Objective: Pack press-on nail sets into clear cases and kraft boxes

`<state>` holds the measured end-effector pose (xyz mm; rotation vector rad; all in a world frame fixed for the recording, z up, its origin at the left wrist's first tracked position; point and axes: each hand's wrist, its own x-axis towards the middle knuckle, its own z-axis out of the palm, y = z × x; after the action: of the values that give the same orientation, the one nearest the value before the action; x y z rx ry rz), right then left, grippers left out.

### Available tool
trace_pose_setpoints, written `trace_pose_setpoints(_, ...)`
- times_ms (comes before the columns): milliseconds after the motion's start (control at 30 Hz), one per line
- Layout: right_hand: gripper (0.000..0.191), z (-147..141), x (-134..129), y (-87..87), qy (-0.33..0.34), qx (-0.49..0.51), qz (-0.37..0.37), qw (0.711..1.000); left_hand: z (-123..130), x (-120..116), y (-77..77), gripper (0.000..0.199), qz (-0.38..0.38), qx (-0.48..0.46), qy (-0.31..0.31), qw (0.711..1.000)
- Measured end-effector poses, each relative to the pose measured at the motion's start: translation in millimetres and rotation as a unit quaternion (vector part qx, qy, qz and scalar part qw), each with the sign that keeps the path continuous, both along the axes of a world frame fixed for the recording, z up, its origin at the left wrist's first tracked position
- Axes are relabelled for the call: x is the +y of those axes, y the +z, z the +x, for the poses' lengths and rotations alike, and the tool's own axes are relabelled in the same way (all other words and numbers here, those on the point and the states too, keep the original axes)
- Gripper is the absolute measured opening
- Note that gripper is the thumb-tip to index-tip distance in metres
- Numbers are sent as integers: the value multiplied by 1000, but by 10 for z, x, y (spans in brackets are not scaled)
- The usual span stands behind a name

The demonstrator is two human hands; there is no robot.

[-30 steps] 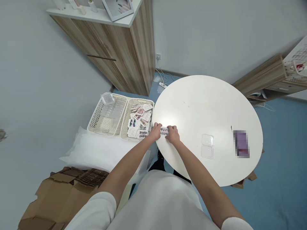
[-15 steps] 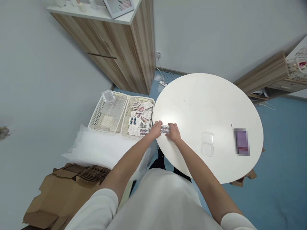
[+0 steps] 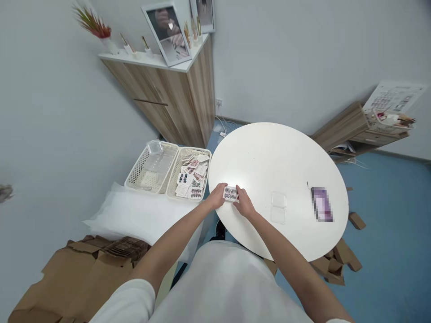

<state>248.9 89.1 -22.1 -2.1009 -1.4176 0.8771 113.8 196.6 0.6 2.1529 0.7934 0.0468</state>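
Near the left edge of the round white table (image 3: 259, 157), a small white card of press-on nails (image 3: 230, 194) lies between my two hands. Rows of dark, shiny nails face up on it. My left hand (image 3: 217, 196) grips its left side, fingers closed on the edge. On the opposite side, my right hand (image 3: 244, 202) has thumb and fingers bent around the right edge. To the right of my hands, an open clear plastic box (image 3: 279, 207) with a hinged lid lies on the tabletop.
Left of the table, one white basket (image 3: 171, 185) holds several nail cards (image 3: 193, 176); another basket (image 3: 129, 179) holds clear plastic boxes (image 3: 156, 159). A blurred purple object (image 3: 322, 204) lies at the table's right. Flattened cardboard (image 3: 77, 278) lies lower left, and cardboard boxes (image 3: 336, 262) on the floor.
My view has tilted up, showing more of the cabinet top and the floor on the right. Both hands stay on the card, which now shows more of its face between them.
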Motion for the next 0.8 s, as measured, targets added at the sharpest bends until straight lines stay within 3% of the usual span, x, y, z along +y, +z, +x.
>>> trace_pose_setpoints(267,72,328,-768,552,-37,14,51,998,301,-591,403,63,16,-76,-53,996)
trace_pose_setpoints(433,71,556,-1339,740,-65,25,70,995,543,-1055,558,62,18,-102,-86,991)
trace_pose_setpoints(600,71,724,-1814,731,-75,37,61,995,728,-1524,582,63,-12,-74,-78,994)
trace_pose_setpoints(800,71,968,-2131,481,-59,55,45,996,928,-1916,345,63,-39,-54,-44,997)
